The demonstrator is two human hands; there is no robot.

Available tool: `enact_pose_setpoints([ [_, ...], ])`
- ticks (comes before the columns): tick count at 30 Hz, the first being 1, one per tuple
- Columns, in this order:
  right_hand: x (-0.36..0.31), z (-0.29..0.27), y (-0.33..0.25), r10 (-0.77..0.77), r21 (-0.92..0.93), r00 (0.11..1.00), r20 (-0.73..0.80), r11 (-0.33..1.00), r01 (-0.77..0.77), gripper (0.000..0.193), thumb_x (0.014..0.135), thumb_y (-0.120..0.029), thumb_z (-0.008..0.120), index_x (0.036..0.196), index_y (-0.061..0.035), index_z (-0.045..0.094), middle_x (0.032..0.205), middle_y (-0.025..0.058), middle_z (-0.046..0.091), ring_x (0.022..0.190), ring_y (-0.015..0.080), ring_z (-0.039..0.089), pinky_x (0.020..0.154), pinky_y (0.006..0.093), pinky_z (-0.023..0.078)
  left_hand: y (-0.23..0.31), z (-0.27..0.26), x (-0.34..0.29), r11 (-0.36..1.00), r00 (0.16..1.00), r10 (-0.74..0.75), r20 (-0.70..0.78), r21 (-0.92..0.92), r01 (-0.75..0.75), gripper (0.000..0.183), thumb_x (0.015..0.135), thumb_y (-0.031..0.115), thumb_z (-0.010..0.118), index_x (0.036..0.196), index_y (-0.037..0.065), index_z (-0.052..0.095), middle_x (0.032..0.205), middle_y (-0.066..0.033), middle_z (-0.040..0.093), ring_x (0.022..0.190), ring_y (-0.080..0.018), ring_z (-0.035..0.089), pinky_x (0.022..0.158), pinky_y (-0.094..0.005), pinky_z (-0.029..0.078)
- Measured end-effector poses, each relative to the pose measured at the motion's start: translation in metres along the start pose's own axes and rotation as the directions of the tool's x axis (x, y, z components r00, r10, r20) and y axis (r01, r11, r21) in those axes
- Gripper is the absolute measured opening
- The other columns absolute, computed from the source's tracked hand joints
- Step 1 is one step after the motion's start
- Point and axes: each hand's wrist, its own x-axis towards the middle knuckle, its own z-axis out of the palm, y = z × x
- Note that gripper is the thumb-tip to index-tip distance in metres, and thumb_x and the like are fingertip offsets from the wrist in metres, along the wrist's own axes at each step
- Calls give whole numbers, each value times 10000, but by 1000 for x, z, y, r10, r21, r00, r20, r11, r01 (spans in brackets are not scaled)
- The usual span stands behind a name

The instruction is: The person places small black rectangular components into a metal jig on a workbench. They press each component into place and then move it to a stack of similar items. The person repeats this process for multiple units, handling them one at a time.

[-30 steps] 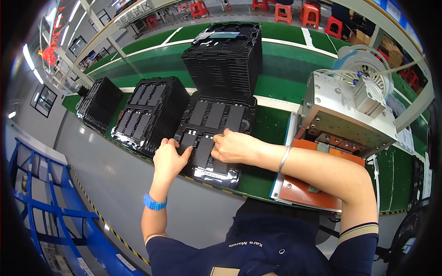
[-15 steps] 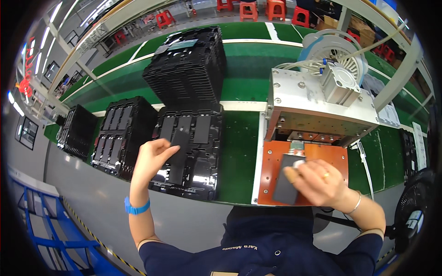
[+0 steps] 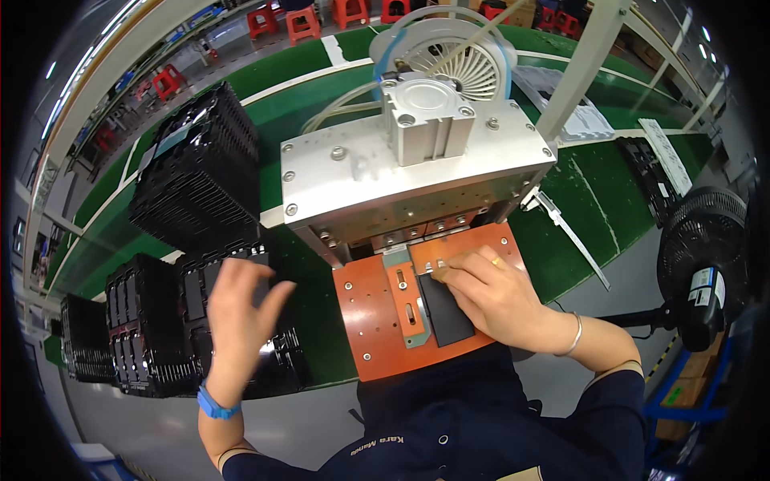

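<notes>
On the orange fixture plate (image 3: 366, 337) lies a flat black battery cell (image 3: 447, 317) with small shiny tabs at its far end. The fingers of my right hand (image 3: 495, 298) are pinched at that tabbed end, covering part of it. To the cell's left sit a slotted orange block (image 3: 405, 301) and a greenish strip. My left hand (image 3: 239, 309), slightly blurred, hovers above the black tray (image 3: 281, 365) with thumb and fingers apart and nothing visible between them. Dark flat cells (image 3: 195, 295) rest in that tray, partly hidden by the hand.
A silver press (image 3: 417, 172) with a cylinder on top stands over the plate's far side. Stacked black trays (image 3: 196, 164) rise at the left. A white fan (image 3: 449, 60) is behind the press. Calipers (image 3: 571, 236) and a black fan (image 3: 702, 256) are at the right.
The view has swung right. My right hand has brought the cell from a tilted position to alignment beside the slotted block. My left hand has let go of a cell over the tray and opened.
</notes>
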Motion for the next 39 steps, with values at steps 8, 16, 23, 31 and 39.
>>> enact_pose_setpoints([
  [8, 7, 12, 7, -41, -8, 999, 27, 999, 41, 248, 744, -29, 645, 992, -19, 638, 1010, 87, 593, 947, 263, 551, 850, 378, 479, 76, 40, -21, 665, 556, 745, 368, -481, -572, 737, 795, 655, 600, 1330, 153, 534, 1417, -138, 442, 1334, -332, 383, 1072, -558, 244],
  [16, 3, 9, 10, 8, -8, 995, 104, 1000, -7, 338, 764, -40, 672, 1096, -104, 669, 1176, 83, 546, 1040, 284, 494, 855, 391, 461, 76, 39, -17, 664, 554, 744, 373, -504, -553, 731, 841, 633, 557, 1377, 146, 466, 1455, -123, 404, 1330, -289, 413, 1040, -563, 321],
  [23, 4, 4, 8, 68, 22, 997, 45, 997, -69, 316, 766, -64, 691, 1079, -103, 676, 1147, 93, 564, 974, 264, 530, 833, 358, 468, 74, 39, -15, 667, 572, 736, 362, -532, -522, 721, 819, 643, 575, 1330, 136, 529, 1410, -124, 464, 1314, -288, 437, 1062, -564, 285],
  [31, -28, -16, -9, 2, 177, 992, 128, 984, -25, 320, 784, -201, 734, 1046, -40, 646, 1189, 150, 574, 1090, 309, 601, 886, 381, 519, 48, 67, -25, 554, 798, 599, -68, -684, -475, 672, 872, 665, 421, 1144, 107, 676, 1175, -145, 616, 1066, -310, 585, 1058, -497, 276],
  [39, -10, -6, 8, -33, 137, 987, 155, 991, 12, 289, 777, -208, 742, 985, -23, 663, 1193, 145, 597, 1168, 318, 580, 899, 373, 531, 50, 68, -26, 560, 799, 594, -94, -664, -495, 626, 893, 618, 403, 1119, 111, 691, 1149, -125, 625, 1035, -292, 594, 1047, -485, 292],
])
